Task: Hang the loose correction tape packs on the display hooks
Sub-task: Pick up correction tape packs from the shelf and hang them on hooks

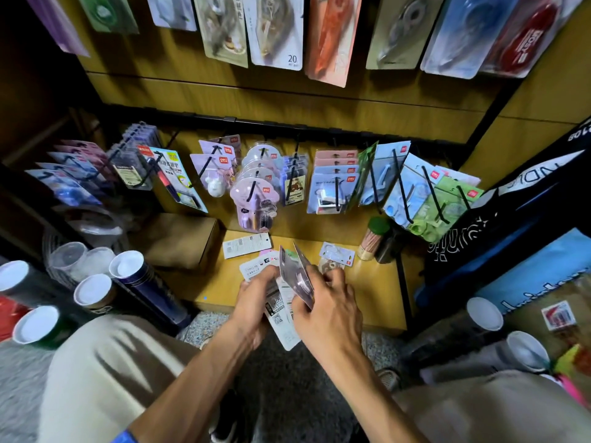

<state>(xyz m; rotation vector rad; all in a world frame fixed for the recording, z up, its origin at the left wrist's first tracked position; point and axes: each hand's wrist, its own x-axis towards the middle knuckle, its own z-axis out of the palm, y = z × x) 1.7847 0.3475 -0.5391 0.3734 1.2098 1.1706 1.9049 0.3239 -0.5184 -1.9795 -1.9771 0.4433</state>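
Wooden shelf (367,292): both hands grip loose packs (287,302).

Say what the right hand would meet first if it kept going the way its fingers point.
Probably the loose pack lying on the shelf just beyond the right hand, which holds a purple pack; depth is unclear.

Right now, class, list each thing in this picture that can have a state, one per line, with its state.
Left hand: grip closed on a stack of packs, mostly back side up.
Right hand: pinching a purple pack, tilted on edge.
White pack: lying flat on the shelf, back up.
Clear pack: lying loose on the shelf.
Display hooks: loaded with hanging packs.
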